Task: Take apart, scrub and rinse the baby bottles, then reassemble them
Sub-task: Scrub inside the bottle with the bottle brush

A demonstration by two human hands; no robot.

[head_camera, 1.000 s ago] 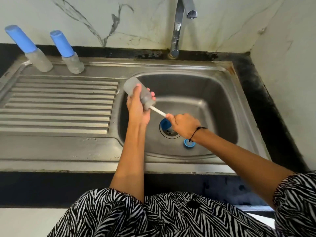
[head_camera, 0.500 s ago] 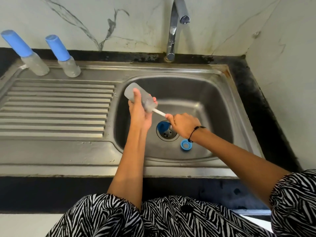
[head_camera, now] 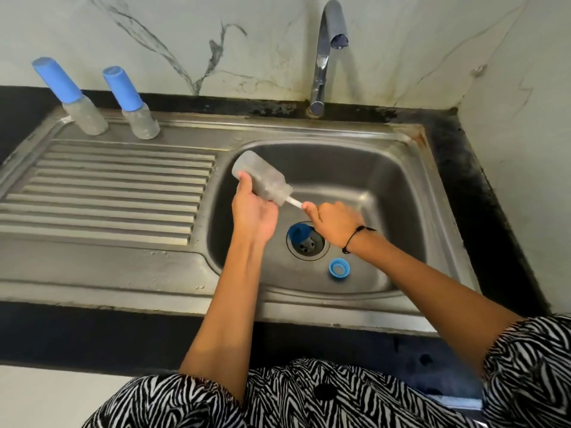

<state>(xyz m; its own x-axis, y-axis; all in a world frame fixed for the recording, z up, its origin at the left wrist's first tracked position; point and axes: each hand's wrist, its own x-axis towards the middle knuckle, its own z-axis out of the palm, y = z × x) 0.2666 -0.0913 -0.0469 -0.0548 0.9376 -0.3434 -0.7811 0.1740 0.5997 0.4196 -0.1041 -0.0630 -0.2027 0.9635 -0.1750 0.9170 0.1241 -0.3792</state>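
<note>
Open bottle: a clear baby bottle is held tilted over the back-left part of the sink basin, base up toward the drainboard, mouth down toward the drain.
Left hand: the left hand is curled under and around the bottle's lower side; its grip is closed on the bottle.
Brush: a white bottle brush handle is seen coming out of the bottle mouth, the bristles inside the bottle.
Right hand: the right hand is clenched around the brush handle just beside the mouth; its grip is closed on the handle. A dark cord is worn at the wrist.
Loose parts: a blue ring collar is lying on the basin floor toward the front edge; a blue cap is resting in the drain opening.
Capped bottles: two bottles with blue caps are standing at the back-left corner of the drainboard.
Tap: the faucet is placed at the back edge; no water is seen running.
</note>
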